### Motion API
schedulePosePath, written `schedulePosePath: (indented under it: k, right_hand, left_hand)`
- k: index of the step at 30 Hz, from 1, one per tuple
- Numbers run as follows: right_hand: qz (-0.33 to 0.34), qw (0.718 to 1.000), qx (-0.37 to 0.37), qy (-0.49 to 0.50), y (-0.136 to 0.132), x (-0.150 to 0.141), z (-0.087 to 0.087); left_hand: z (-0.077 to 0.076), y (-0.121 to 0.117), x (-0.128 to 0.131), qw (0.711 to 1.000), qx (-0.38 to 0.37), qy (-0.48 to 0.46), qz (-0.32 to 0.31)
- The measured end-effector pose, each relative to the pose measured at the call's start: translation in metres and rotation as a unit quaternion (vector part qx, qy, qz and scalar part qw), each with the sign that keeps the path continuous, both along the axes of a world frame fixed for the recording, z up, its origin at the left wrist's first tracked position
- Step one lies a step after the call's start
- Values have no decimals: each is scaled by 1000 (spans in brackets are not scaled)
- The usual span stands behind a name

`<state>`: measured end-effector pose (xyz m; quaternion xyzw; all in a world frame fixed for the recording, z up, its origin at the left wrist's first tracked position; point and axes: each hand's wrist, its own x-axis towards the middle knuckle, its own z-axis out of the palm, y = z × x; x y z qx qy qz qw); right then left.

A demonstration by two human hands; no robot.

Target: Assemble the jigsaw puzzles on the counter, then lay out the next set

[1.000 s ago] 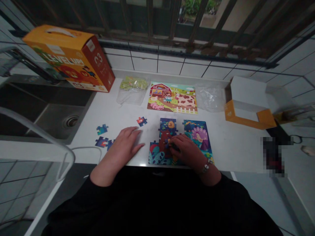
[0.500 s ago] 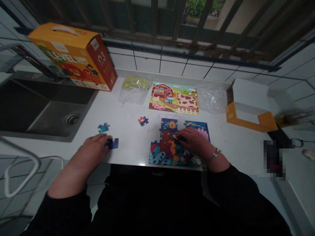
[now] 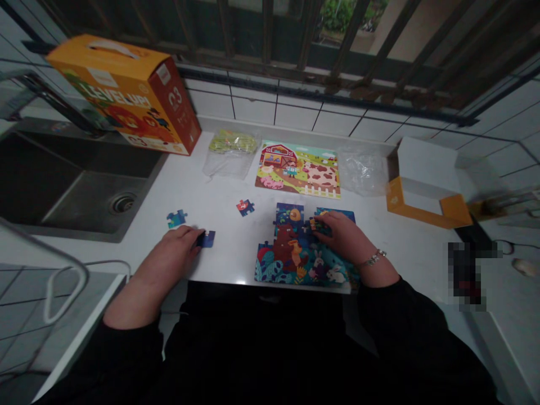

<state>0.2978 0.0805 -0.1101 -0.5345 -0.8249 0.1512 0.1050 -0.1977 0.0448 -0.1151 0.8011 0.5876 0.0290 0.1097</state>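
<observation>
My left hand (image 3: 179, 247) pinches a dark blue puzzle piece (image 3: 208, 239) at the counter's left. Just beyond that hand lies a teal puzzle piece (image 3: 176, 218). A red and blue piece (image 3: 245, 207) rests apart, nearer the middle. On the right, a partly joined jigsaw puzzle (image 3: 291, 247) with a bear and rabbits lies by the front edge, with a gap in its upper part. Over that gap my right hand (image 3: 337, 233), a bracelet on its wrist, has its fingers closed on a small multicoloured puzzle piece (image 3: 314, 224). The hand covers part of the puzzle's right side.
A farm picture (image 3: 298, 170) lies at the back between a clear bag with green contents (image 3: 233, 149) and a crumpled plastic bag (image 3: 363, 171). An orange box (image 3: 126, 95) stands by the sink (image 3: 84, 191). An opened orange-white box (image 3: 426, 197) sits at right.
My left hand has slid right with the dark blue piece. My right hand has shifted slightly right, bringing its small piece to the puzzle's upper gap and uncovering the rabbits.
</observation>
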Motion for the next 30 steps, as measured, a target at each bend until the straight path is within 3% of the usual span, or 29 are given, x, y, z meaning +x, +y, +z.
schedulePosePath:
  k: [10,15,21,30]
  right_hand:
    - [-35,999,-34,5,10,-5,-2]
    - [-40,999,-6,12,9,-11,0]
    - [-9,1000,6,-5,6,-26,2]
    - [-7,1000,16,-25,2,-29,5]
  left_hand:
    - [6,-4,59,999,8,-42,-23]
    - [1,-12,79,995,16,-78,-57]
    - [-7,-17,82,989,25,-125,-77]
    - [5,-17,66,997,38,-71,-15]
